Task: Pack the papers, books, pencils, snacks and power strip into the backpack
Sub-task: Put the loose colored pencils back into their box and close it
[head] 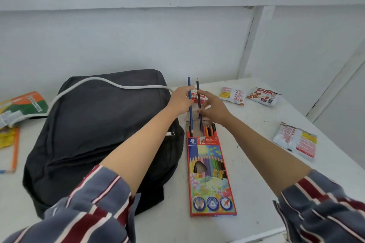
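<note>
The black backpack (pixel 94 124) was found lying flat on the white counter (pixel 256 173), its far edge close to the wall. A white cable (pixel 98 80) was draped across the backpack's far end and down its left side.

Just right of the backpack, almost touching its right edge, a coloured-pencil box (pixel 211 173) was laid lengthwise with its far flap open. Several pencil ends were exposed at that opening.

Beyond the backpack's far right corner, both hands were held over the box mouth. A blue pencil (pixel 190 104) was pinched in the fingers of the left hand (pixel 180 100). A dark pencil (pixel 199 100) was pinched between thumb and fingers of the right hand (pixel 214 110), with the forefinger extended. Both pencils were held nearly upright and close together, with their lower ends at the box opening.

A red snack packet (pixel 194 95) was partly hidden behind the hands. Further right of the backpack, two snack packets (pixel 233 95) (pixel 262 96) were noted near the wall. A third packet (pixel 296 141) was noted close to the counter's right edge. Open counter surface was recorded between that packet and the box.

Left of the backpack, printed booklets (pixel 23 104) and an orange pencil (pixel 15 150) were seen at the frame edge.
</note>
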